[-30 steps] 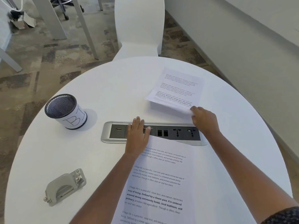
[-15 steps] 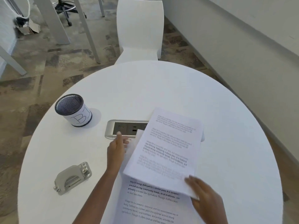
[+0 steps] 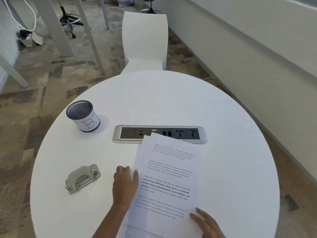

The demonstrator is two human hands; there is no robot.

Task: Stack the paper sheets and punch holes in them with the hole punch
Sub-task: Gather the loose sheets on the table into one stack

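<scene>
The sheets (image 3: 169, 177) are now lying stacked but askew; the left hand (image 3: 126, 182) is seemingly pinching their left edge, and the right hand (image 3: 207, 223) is pressing flat, fingers straight. Squaring is looking due before punching.

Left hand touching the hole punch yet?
Apart. Head view shows a strip of bare table between the left hand and the hole punch.

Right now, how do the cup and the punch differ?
The cup stands upright, dark mesh wrapped in white paper; the punch lies low, bare silver metal. The cup sits farther back, left of the socket strip; the punch is nearer, close to the left hand. Both rest untouched on the table, left of the sheets.
</scene>
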